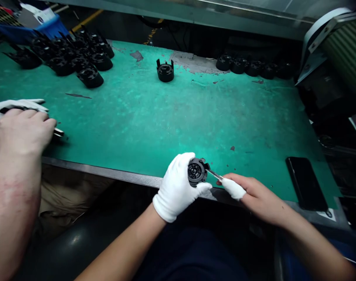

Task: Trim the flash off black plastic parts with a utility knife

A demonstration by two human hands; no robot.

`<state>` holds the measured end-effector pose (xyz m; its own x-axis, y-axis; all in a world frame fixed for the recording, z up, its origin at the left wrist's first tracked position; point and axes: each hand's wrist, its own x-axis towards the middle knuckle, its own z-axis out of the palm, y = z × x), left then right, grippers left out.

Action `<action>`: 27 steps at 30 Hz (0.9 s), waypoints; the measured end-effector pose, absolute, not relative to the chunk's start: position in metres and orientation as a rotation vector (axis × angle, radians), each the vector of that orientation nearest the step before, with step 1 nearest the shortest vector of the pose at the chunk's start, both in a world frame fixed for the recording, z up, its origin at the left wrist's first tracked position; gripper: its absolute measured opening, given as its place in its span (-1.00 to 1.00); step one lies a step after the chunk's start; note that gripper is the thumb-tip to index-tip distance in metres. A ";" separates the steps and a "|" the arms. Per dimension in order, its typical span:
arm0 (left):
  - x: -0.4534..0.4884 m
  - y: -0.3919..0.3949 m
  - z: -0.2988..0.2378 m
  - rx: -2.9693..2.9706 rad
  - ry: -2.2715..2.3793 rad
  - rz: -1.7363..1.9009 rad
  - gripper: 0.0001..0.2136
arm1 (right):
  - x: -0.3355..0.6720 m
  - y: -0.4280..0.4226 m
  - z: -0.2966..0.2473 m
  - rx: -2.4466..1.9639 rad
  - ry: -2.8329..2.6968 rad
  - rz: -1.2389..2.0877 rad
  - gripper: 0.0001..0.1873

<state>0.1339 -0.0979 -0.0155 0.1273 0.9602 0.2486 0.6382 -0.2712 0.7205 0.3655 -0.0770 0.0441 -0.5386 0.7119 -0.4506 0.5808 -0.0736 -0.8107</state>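
Head view: at the far left of the green worktop (201,113), a co-worker's bare hand (24,130) lies across their white-gloved hand (4,109); what they grasp is mostly hidden. Behind stands a blue bin (50,28), with a cluster of black parts (62,64) in front of it. Further right, a single black cup (165,73) stands upright with its prongs up. Near the front edge, the person's gloved left hand (176,183) grips a round black piece (196,171) by its rim. The right hand (258,193), its thumb wrapped in white, clasps a slim metal tool (215,175), tip at the piece's right edge. Beyond sit a row of black cups (238,66) and, nearer, a phone (306,183).
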 end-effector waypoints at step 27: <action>0.147 -0.118 -0.032 1.945 1.851 1.196 -0.22 | 0.258 -0.197 0.016 -1.059 -0.129 2.137 -0.70</action>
<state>0.1470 -0.1184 -0.0319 -0.1126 0.9066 0.4067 0.7432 -0.1948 0.6401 0.2575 -0.1974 0.0162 -0.3898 0.6530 -0.6493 -0.5700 -0.7249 -0.3868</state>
